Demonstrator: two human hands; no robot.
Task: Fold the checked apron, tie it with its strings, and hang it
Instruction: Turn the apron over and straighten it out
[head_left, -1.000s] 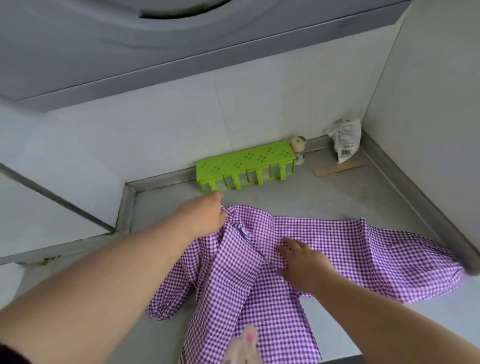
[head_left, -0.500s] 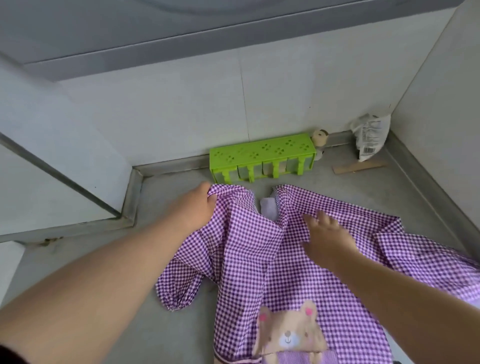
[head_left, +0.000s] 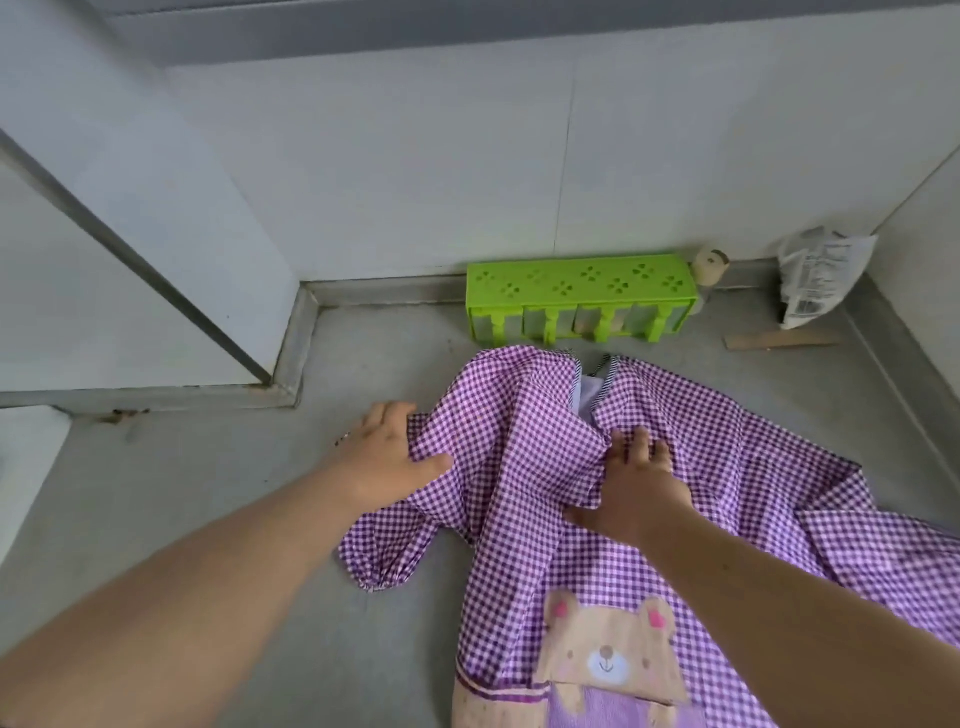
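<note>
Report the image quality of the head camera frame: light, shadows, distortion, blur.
Head view: soft even daylight, no glare, only faint shadows under the checked apron. Wide-angle bending curves the wall edges and stretches both forearms. Left hand and right hand are slightly motion-soft; the green rack stays fairly crisp.

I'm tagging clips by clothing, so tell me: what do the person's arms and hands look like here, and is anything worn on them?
Both forearms are bare as far as the frame shows, with no sleeves in view. The left hand and the right hand wear no gloves, and no rings, watch or bracelet can be seen. The nails are too blurred to tell any polish.
</note>
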